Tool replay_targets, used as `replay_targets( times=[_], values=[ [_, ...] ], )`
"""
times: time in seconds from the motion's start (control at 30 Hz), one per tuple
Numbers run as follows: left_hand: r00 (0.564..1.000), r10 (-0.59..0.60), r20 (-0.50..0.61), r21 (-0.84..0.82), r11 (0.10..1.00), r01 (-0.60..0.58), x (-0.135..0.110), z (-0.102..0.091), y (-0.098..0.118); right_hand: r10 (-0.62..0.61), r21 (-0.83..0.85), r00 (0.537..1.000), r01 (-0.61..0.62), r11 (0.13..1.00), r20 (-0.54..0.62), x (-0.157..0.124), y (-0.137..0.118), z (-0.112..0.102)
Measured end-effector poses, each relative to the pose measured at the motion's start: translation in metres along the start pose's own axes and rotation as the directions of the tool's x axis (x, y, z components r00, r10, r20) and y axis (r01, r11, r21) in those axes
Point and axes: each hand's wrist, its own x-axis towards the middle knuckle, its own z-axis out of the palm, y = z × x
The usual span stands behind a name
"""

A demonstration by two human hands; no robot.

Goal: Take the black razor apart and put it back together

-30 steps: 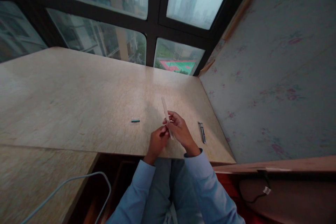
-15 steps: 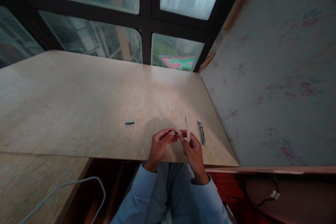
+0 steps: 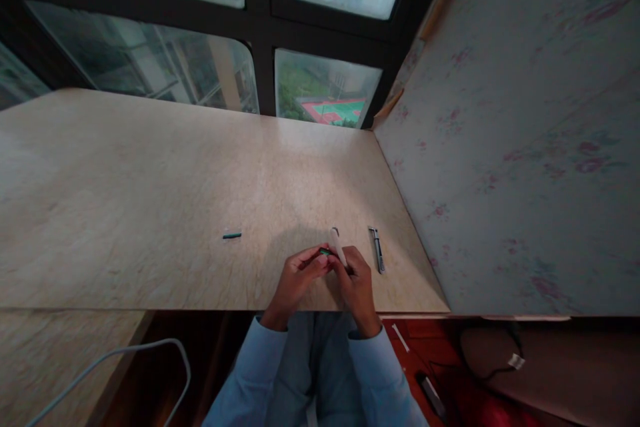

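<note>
Both hands meet just above the near edge of the pale wooden desk [image 3: 150,173]. My right hand [image 3: 356,285] is closed round a thin white pen-like stick [image 3: 337,243] that points up and away from me. My left hand [image 3: 298,277] pinches a small dark green piece [image 3: 325,252] against the stick's lower end. A second small green piece [image 3: 231,235] lies alone on the desk to the left. A dark slim clip-like part [image 3: 377,249] lies on the desk just right of my right hand.
A papered wall [image 3: 505,133] closes the desk's right side, and dark-framed windows [image 3: 260,20] run along its far edge. A grey cable [image 3: 125,353] loops below the desk at the lower left. On the red floor lie a black cable [image 3: 493,370] and small items.
The hands have come closer together, with the white stick now tilted and shorter in view. The green piece in my left hand sits against the stick. The view has shifted slightly.
</note>
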Motion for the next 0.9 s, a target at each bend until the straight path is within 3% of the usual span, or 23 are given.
replay_targets(
  times=[0.17, 0.33, 0.6, 0.77, 0.9],
  values=[
    [0.998, 0.011, 0.061, -0.12, 0.993, -0.004, 0.0, -0.005, 0.0, -0.052, -0.026, 0.999, 0.051, 0.998, -0.011, -0.001, 0.0, 0.001],
    [0.997, 0.053, 0.052, -0.183, 0.982, -0.042, -0.001, -0.004, 0.002, -0.105, -0.021, 0.995, 0.104, 0.994, -0.003, -0.001, -0.002, 0.001],
    [0.994, 0.055, 0.096, -0.252, 0.967, -0.029, -0.003, -0.006, 0.003, -0.073, -0.018, 0.997, 0.074, 0.997, 0.037, -0.002, -0.012, -0.004],
    [0.998, 0.015, 0.054, -0.356, 0.934, 0.006, 0.0, -0.011, 0.004, 0.083, 0.094, 0.996, -0.087, 0.992, 0.042, -0.014, -0.026, -0.012],
    [1.0, -0.025, 0.013, -0.455, 0.89, 0.028, 0.004, -0.016, 0.001, 0.288, 0.239, 0.924, -0.348, 0.907, 0.251, -0.029, -0.031, -0.008]
  ],
)
